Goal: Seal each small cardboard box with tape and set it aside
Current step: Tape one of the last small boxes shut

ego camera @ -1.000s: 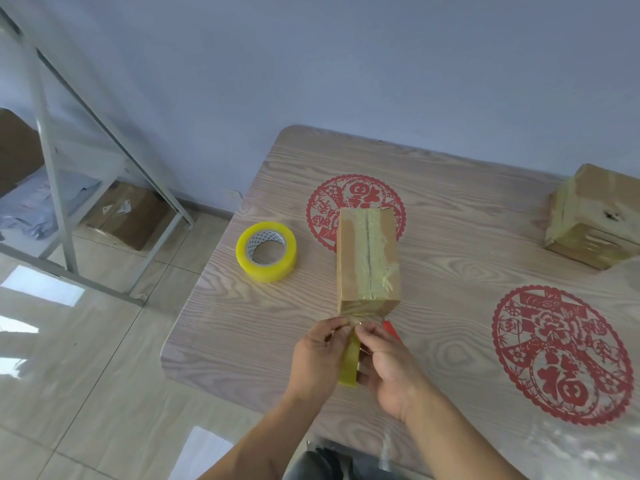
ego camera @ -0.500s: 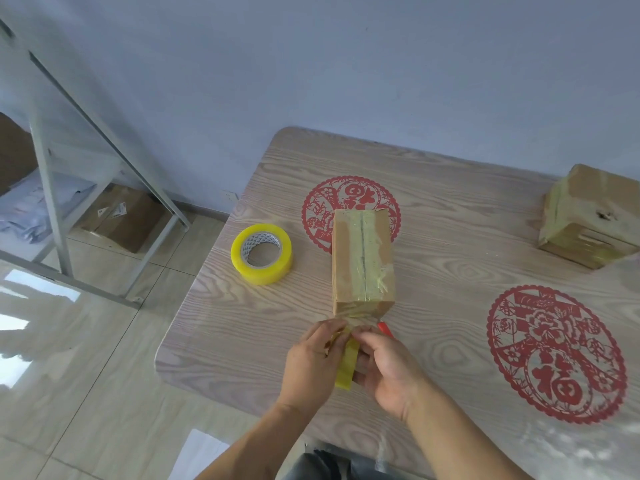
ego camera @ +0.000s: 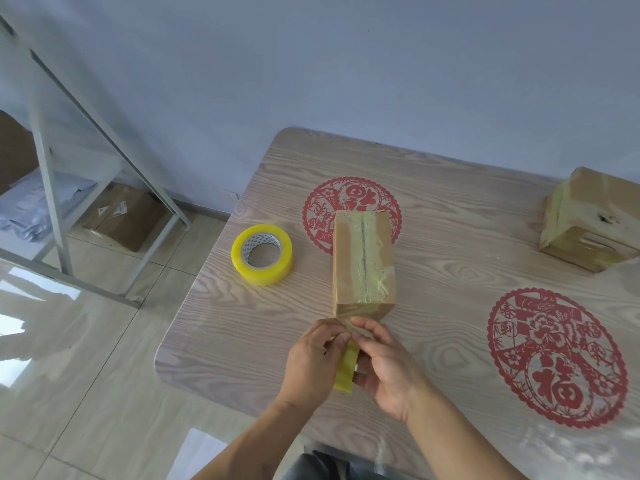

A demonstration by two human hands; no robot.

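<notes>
A small cardboard box [ego camera: 362, 259] lies lengthwise on the wooden table [ego camera: 450, 237], yellowish tape running along its top seam. Just in front of its near end, my left hand [ego camera: 313, 362] and my right hand [ego camera: 388, 367] meet, fingertips pinching a strip of yellow tape [ego camera: 346, 370] that leads from the box's near face and hangs down between them. A yellow tape roll [ego camera: 262, 253] lies flat to the left of the box. A second taped box [ego camera: 594, 220] stands at the far right.
Two red paper-cut decorations [ego camera: 557, 356] lie under the table's clear cover. The table's left edge is close to the roll. A metal rack [ego camera: 52, 188] and a cardboard carton [ego camera: 123, 216] stand on the tiled floor at left.
The red object seen beside my right hand earlier is now hidden. Both hands stay at the box's near end, still pinching the tape strip.
</notes>
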